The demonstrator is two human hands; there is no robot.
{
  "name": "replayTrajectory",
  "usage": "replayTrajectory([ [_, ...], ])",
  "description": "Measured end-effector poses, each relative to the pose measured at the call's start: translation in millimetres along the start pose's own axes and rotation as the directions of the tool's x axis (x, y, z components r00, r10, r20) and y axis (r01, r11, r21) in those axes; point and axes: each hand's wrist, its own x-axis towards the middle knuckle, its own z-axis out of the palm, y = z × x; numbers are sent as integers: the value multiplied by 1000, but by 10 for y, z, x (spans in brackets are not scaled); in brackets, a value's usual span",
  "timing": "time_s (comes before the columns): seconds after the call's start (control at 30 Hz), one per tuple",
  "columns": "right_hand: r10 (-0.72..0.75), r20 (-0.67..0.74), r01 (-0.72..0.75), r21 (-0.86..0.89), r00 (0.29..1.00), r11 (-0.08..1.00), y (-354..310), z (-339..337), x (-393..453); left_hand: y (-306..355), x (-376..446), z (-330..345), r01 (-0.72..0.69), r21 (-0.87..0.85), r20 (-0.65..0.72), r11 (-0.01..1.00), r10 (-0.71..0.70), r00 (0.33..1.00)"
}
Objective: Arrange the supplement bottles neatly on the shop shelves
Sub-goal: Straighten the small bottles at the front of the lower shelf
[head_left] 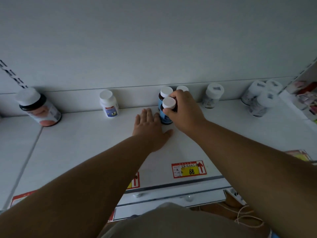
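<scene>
Forearms hide part of the near price tag (188, 169); left hand (151, 125) lies flat, fingers straight, on the shelf (77, 134). Right hand (183, 109) grips the front blue-labelled bottle (167, 109) by its cap, hiding a far bottle (182, 88) behind

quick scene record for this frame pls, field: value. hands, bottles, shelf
left hand: flat on the shelf, fingers straight, beside the front blue-label bottle
right hand: fingers curled round the front blue-label bottle near its white cap
behind it: second blue-label bottle, another white cap partly hidden
left side: large dark bottle, small white bottle
right side: one clear bottle, cluster of three clear bottles
shelf: white, price tag reading 68 at the front edge
</scene>
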Motion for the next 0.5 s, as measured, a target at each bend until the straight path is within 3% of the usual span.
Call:
replayTrajectory([
  [0.27, 121, -127, -123, -12, 985, 992, -222, -172, -357, -217, -276, -221, -173, -158, -114, 972, 156, 981],
  [0.5, 48, -217, -39, 43, 975, 998, -528, -331, -943, -329, -942, -379, -260, -136, -273, 956, 217, 937],
])
